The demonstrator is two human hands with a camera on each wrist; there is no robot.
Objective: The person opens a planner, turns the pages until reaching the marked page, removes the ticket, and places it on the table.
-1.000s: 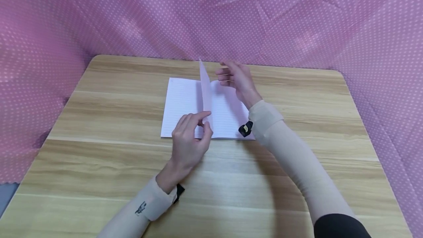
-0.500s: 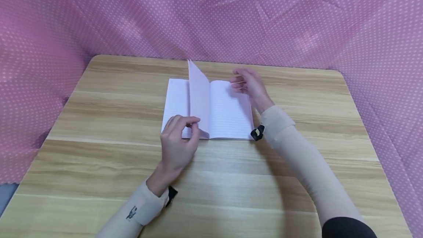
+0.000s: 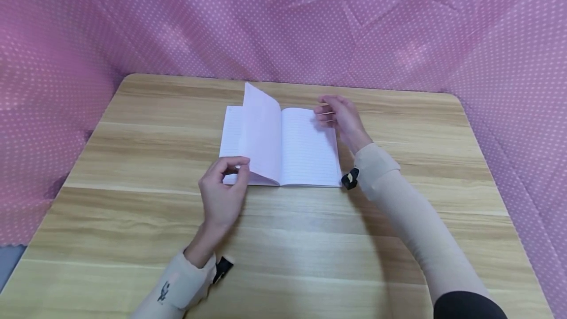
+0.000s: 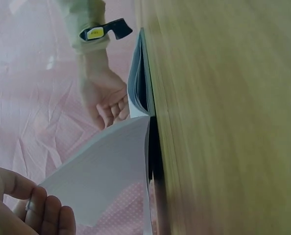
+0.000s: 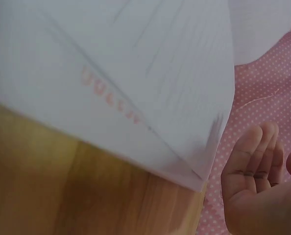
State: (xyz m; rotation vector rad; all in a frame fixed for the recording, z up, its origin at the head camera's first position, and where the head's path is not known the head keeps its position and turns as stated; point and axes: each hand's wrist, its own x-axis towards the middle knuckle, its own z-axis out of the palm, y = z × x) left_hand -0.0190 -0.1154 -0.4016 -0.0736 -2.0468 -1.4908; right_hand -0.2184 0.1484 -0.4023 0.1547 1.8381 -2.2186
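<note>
An open notebook point(image 3: 310, 154) with lined white pages lies on the wooden table. One leaf point(image 3: 262, 134) stands partly raised and leans over the left page point(image 3: 231, 129). At that leaf's lower corner my left hand point(image 3: 223, 193) pinches the paper between thumb and forefinger, also seen in the left wrist view, where the hand point(image 4: 30, 208) holds the leaf's edge. My right hand point(image 3: 343, 118) hovers by the upper right corner of the right page, its fingers loosely bent and holding nothing. Blurred reddish marks show on the page in the right wrist view.
The wooden table point(image 3: 133, 161) surrounds the notebook on all sides. A pink dotted cloth point(image 3: 283, 23) hangs behind the table and along both its sides.
My left hand has moved left, drawing the leaf from near upright over toward the left page. The right hand has shifted right, away from the leaf.
</note>
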